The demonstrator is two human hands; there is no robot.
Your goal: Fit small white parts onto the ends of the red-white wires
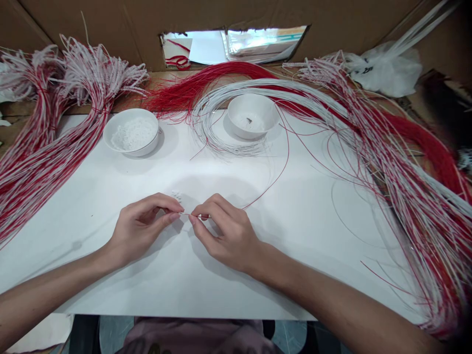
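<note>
Two white bowls stand on the white table (pixel 155 295), both beyond the fingers. The left bowl (pixel 142 149), beyond and to the left of the left fingers, holds a heap of many small white pieces (pixel 132 133), too many to count. The right bowl (pixel 241 129), beyond and to the right of the right fingers, is nearly bare inside, with a little dark bit (pixel 249 120) at its bottom.

One thin strand (pixel 186 213) is held between two hands. The left hand (pixel 142 228) has its thumb and forefinger pinched together on one end; the right hand (pixel 230 233) pinches it just beside them, a short stretch showing between. A red length (pixel 271 186) runs from behind the right hand towards the bundles. Just beyond the left fingertips lies a small cluster of white bits (pixel 177 196), too small to count.

Far left of the fingers are at least two red-and-white bundles (pixel 94 101) with bushy pale ends. Beyond the fingers curve one red bunch (pixel 221 71) and one white bunch (pixel 295 88). Well to the right lies one more mixed bundle (pixel 398 162), by one clear plastic bag (pixel 391 71).
</note>
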